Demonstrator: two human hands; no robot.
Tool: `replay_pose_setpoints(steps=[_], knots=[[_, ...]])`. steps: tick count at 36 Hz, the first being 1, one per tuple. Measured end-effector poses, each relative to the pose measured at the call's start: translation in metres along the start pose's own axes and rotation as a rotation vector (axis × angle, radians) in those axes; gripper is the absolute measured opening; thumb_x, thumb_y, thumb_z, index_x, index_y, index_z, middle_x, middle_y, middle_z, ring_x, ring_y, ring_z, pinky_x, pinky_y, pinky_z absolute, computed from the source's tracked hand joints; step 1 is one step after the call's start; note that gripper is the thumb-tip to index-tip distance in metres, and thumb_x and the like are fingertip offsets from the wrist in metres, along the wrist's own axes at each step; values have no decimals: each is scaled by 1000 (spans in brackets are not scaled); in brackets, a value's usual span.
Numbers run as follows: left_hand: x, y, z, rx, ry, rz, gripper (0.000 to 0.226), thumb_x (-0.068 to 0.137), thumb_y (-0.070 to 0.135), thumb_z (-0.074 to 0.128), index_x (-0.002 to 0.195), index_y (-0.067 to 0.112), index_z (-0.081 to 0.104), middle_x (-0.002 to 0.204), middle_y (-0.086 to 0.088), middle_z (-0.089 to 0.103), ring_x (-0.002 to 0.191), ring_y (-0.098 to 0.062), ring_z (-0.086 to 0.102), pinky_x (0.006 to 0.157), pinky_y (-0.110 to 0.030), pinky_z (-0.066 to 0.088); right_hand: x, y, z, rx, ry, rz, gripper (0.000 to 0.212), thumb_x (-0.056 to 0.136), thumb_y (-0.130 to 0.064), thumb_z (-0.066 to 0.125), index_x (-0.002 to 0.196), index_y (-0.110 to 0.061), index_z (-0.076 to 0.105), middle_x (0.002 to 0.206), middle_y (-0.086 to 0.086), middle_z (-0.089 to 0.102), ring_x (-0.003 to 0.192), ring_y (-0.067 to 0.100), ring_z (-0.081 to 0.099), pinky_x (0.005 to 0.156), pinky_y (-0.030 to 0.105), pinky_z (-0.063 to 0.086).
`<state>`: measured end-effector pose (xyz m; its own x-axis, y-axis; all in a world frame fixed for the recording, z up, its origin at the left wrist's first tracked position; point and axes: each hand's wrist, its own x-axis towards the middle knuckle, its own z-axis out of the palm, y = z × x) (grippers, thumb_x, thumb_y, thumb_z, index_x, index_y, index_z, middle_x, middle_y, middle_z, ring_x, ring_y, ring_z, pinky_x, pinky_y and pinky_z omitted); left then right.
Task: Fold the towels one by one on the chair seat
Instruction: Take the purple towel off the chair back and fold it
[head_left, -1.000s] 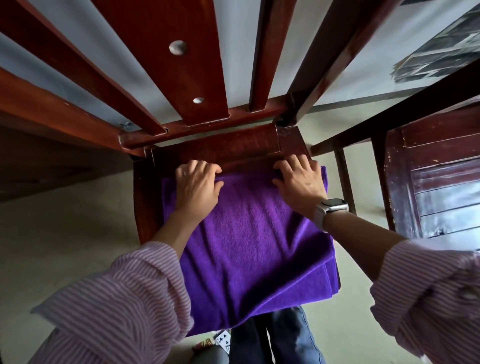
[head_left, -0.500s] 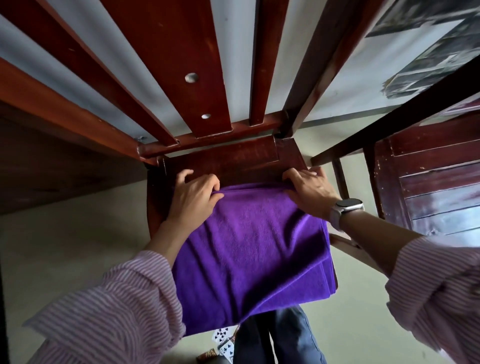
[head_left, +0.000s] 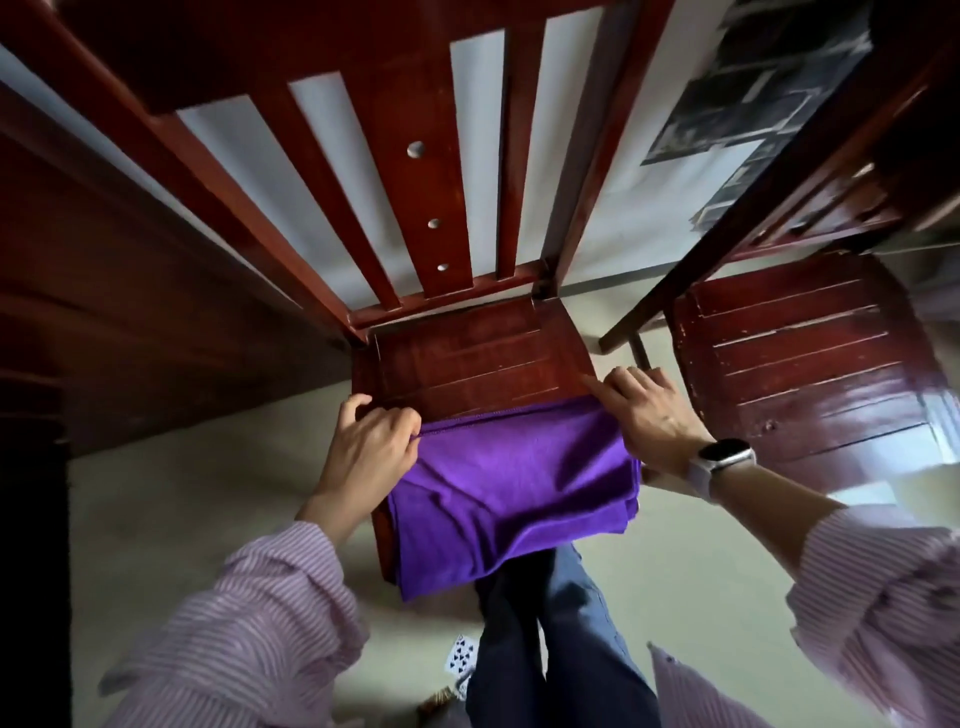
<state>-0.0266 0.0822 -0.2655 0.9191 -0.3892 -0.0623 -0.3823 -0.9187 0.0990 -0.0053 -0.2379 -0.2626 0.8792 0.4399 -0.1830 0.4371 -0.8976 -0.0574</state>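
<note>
Purple towel (head_left: 498, 483), folded into layers, lies across the near half of the wooden chair seat (head_left: 467, 358), and its near edge hangs over the front of the seat. Its far edge, with a stitched hem, runs straight across the seat from left to right, and the far half of the seat is bare, dark red wood with grooves. Soft creases cross the cloth near the front.

At the far left corner of the towel the left hand (head_left: 366, 447) has its fingers (head_left: 400, 421) curled shut on the hem, pinching the cloth. At the far right corner the right hand (head_left: 649, 410) lies on the towel's edge with its forefinger stretched out along the hem; whether its other fingers grip the cloth I cannot tell. A pale watch (head_left: 719, 460) sits on the right wrist, and both arms wear striped pink sleeves (head_left: 249, 623).

Behind the seat rises the slatted chair back (head_left: 415, 171). A second wooden chair (head_left: 810, 374) stands just to the right. Below the towel are legs in blue jeans (head_left: 550, 639), and a playing card (head_left: 461, 653) lies on the pale floor (head_left: 182, 499) beside them.
</note>
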Motion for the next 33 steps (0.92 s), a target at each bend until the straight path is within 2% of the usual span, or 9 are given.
replay_pose_setpoints(steps=[3,7,9,12,15,19,25,28,33], knots=[[-8,-2,-25,-14,83,1,14,71,9,61,75,18,51,58,3,54,56,-21,57,90,-39,34,-8,-9,-26,-9,84,23,68,61,-13,26,121,-6,58,84,9,59,75,28,62,63,34,50],[-11,0,-69,-90,334,-68,8,77,12,51,82,18,47,63,1,56,61,-21,57,92,-39,35,-9,-10,-65,88,261,120,66,62,-13,29,122,-8,56,88,12,58,83,29,54,67,35,47],[-12,3,-85,-100,447,-78,10,78,11,54,85,14,48,65,-1,58,61,-22,57,92,-39,36,-12,-10,-82,162,347,173,57,65,-14,34,117,-9,58,90,12,58,86,26,47,70,36,45],[-18,-2,-101,-108,504,-68,4,83,13,53,87,12,51,65,-4,61,59,-24,60,92,-39,36,-16,-8,-101,148,377,105,35,76,-18,41,102,-11,63,87,9,62,82,30,58,70,34,37],[-19,-10,-112,-80,555,-59,3,88,12,52,90,10,53,69,-5,64,62,-23,61,91,-39,37,-16,-1,-118,161,441,149,26,85,-23,43,93,-11,63,84,9,63,79,31,59,71,34,31],[-20,-14,-117,-52,462,-14,6,90,10,49,96,12,49,71,-5,65,63,-22,63,91,-38,36,-14,4,-131,170,330,82,34,86,-29,39,92,-10,66,84,6,66,79,29,63,70,34,40],[-25,-13,-113,-117,309,-124,29,79,-3,65,102,9,54,79,-9,69,72,-24,66,89,-38,35,-16,2,-128,184,285,56,35,84,-33,40,87,-11,67,75,6,64,69,30,63,64,34,43],[-21,-14,-117,-122,291,-195,37,75,-7,66,109,4,58,87,-13,70,81,-27,67,90,-40,37,-13,1,-132,192,369,99,30,86,-29,42,89,-11,66,78,5,66,72,29,63,65,35,45],[-6,-18,-126,-111,328,-232,30,76,-5,66,104,2,61,91,-14,69,85,-30,66,89,-42,38,-2,1,-142,171,431,127,28,86,-24,41,92,-9,64,80,8,65,76,32,61,65,38,49]])
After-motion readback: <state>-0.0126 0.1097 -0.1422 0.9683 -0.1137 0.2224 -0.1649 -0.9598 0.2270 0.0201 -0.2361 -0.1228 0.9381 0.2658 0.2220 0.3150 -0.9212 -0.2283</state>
